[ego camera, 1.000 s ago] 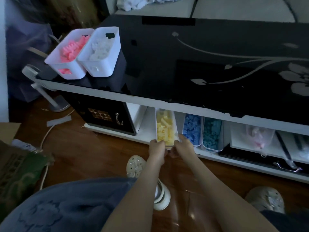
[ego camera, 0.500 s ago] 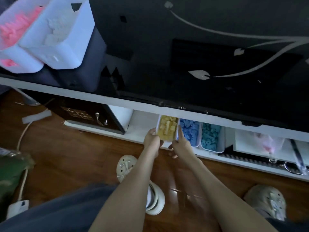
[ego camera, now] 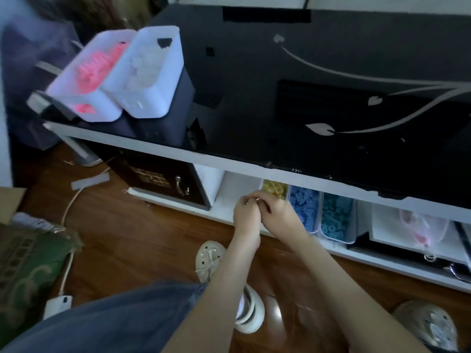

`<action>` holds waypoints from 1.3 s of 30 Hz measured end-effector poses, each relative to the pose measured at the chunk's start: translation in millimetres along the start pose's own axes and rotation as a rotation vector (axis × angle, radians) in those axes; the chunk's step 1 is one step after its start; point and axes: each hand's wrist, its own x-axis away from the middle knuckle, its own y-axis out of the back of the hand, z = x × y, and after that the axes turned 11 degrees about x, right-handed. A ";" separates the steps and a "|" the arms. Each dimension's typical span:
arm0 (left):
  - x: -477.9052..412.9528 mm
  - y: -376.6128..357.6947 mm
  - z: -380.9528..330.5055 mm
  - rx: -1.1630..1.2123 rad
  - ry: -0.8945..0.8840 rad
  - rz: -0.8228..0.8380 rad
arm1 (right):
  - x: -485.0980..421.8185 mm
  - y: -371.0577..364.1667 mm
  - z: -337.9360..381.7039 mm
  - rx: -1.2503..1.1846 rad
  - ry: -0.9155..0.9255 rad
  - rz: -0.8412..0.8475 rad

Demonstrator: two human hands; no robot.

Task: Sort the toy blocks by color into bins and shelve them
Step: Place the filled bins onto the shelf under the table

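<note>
While the yellow bin [ego camera: 274, 189] sits in the low shelf [ego camera: 237, 189] beside the blue bin [ego camera: 304, 208], our left hand [ego camera: 247, 215] & right hand [ego camera: 279, 215] meet in front of it, fingers curled. We can't tell whether they grip anything. Pink bin [ego camera: 84, 85] & white bin [ego camera: 150, 77] sit up top.

The glossy black cabinet top [ego camera: 318, 80] carried two white plastic bins [ego camera: 145, 80], far above-left of the hands [ego camera: 260, 212]. Its white lower shelf [ego camera: 237, 189] held yellow [ego camera: 274, 187], blue [ego camera: 304, 207] and teal [ego camera: 336, 217] block bins just behind the hands.
</note>
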 end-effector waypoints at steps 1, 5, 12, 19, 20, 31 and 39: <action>7.9 6.6 -11.8 0.021 -0.035 0.043 | 0.3 10.4 10.0 0.020 0.081 -0.009; 40.0 38.8 -60.7 0.093 -0.191 0.137 | 1.7 49.0 58.2 0.091 0.422 -0.037; 67.3 85.9 -146.0 0.029 -0.454 -0.003 | -38.5 65.5 153.6 -0.062 0.488 -0.258; 74.9 111.8 -179.0 0.185 -0.322 -0.085 | -85.9 44.4 194.7 0.211 0.403 -0.067; 74.8 112.0 -178.7 0.215 -0.281 -0.086 | -91.4 42.3 195.0 0.240 0.372 -0.062; 80.9 109.2 -185.9 0.569 0.043 0.004 | -59.2 64.9 179.5 0.109 0.391 -0.115; 95.6 75.6 -145.7 0.668 -0.186 -0.037 | 10.4 82.2 147.2 -0.139 0.338 -0.160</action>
